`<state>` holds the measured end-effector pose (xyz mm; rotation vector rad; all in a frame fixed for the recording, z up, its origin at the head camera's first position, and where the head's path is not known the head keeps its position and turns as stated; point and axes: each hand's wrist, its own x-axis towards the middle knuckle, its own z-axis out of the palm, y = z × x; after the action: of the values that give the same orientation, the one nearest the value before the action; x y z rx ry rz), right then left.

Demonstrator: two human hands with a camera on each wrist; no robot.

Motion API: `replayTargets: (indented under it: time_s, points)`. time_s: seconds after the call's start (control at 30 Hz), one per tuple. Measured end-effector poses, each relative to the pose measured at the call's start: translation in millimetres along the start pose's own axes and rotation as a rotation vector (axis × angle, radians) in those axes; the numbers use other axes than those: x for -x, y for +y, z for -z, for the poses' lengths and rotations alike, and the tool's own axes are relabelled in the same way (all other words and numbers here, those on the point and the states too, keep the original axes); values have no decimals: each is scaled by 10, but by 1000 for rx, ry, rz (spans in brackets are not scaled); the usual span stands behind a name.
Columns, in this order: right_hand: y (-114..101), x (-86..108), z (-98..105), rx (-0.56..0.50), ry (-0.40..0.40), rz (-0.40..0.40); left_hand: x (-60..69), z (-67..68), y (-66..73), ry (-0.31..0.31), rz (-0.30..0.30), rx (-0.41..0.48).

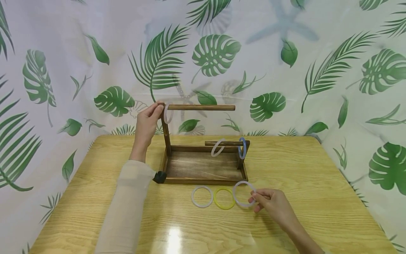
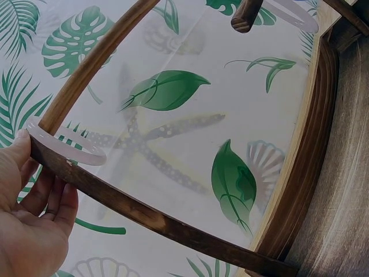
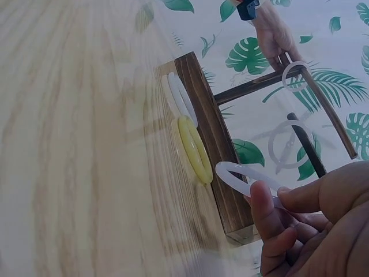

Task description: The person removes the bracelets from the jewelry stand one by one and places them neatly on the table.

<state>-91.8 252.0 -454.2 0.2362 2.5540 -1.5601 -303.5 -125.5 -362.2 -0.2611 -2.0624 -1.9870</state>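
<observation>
Pinches a whitish ring [image 1: 243,182] in the right hand [image 1: 274,207], near right, just right of the yellow ring [image 1: 224,208] on the desk [image 1: 285,165]. Grips the tall left post [image 1: 166,135] of the wooden rack [image 1: 203,181] with the left hand [image 1: 147,122], beside a pale pink ring [image 1: 165,114].

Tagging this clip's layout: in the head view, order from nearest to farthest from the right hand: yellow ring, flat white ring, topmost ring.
1. Yellow ring, left of the right hand.
2. Flat white ring, left of the yellow ring.
3. Topmost ring, on the upper rod, beside the left hand.
</observation>
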Motion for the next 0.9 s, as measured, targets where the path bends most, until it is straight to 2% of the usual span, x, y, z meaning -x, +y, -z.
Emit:
replayTargets:
  time_s: [0.23, 0.57, 0.9]
  points:
    - [38, 1, 26, 9, -6, -9, -4, 1, -9, 3, 9, -18]
    - [93, 0, 34, 41, -2, -24, -18, -11, -20, -2, 17, 5]
    - [140, -18, 39, -3, 6, -45, -10, 1, -15, 3, 11, -10]
